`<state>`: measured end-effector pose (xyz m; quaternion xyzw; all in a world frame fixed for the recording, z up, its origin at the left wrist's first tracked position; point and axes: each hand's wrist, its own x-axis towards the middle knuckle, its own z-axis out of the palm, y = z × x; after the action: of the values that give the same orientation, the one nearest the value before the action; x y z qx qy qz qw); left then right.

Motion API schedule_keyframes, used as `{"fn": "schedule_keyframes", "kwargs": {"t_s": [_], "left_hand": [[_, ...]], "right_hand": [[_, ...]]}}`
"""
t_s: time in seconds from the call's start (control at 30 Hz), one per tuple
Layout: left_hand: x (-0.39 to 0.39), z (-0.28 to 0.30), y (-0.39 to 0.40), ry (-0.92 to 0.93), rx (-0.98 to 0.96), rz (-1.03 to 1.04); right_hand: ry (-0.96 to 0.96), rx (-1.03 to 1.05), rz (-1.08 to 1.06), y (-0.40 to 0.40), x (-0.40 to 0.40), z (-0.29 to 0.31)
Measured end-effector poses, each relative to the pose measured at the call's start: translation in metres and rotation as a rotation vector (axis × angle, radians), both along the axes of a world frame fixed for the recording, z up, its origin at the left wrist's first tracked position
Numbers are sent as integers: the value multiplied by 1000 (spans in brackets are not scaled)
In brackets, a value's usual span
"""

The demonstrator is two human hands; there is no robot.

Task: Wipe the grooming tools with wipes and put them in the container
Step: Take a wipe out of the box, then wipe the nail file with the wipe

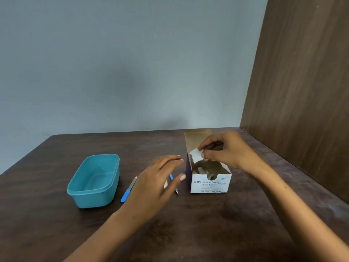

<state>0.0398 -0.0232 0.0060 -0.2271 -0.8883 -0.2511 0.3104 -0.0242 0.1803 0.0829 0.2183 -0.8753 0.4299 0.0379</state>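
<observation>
Dark table (207,224): right hand (224,148) fingers pinch a wipe (196,155); left hand (160,178) spread above tools.

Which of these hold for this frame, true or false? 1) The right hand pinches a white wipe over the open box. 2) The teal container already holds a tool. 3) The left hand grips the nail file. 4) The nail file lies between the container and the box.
1) True: the right hand pinches the wipe above the box.
2) False: the container shows only its bare inside.
3) False: the left hand is spread open above the table, holding nothing; the nail file lies beside it.
4) True.
</observation>
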Motion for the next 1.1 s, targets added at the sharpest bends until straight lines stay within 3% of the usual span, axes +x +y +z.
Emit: {"fn": "schedule_keyframes", "kwargs": {"t_s": [0.17, 0.27, 0.5, 0.8, 0.93, 1.0, 1.1], "left_hand": [[26, 5, -14, -138, 420, -18], [34, -2, -22, -161, 497, 71], [38, -15, -37, -281, 508, 158], [33, -16, -45, -372, 597, 205], [34, -16, -43, -372, 570, 229], [36, -17, -43, -327, 507, 253], [43, -17, -42, -215, 231, 304]], "right_hand": [[-150, -217, 159, -49, 32, -19], [-184, -227, 217, -73, 35, -35], [-333, -257, 308, -87, 34, -64], [-451, -508, 175, -94, 38, -75], [-434, -527, 145, -93, 40, -77], [-427, -545, 126, -93, 40, -79], [-419, -580, 102, -90, 39, -80]]}}
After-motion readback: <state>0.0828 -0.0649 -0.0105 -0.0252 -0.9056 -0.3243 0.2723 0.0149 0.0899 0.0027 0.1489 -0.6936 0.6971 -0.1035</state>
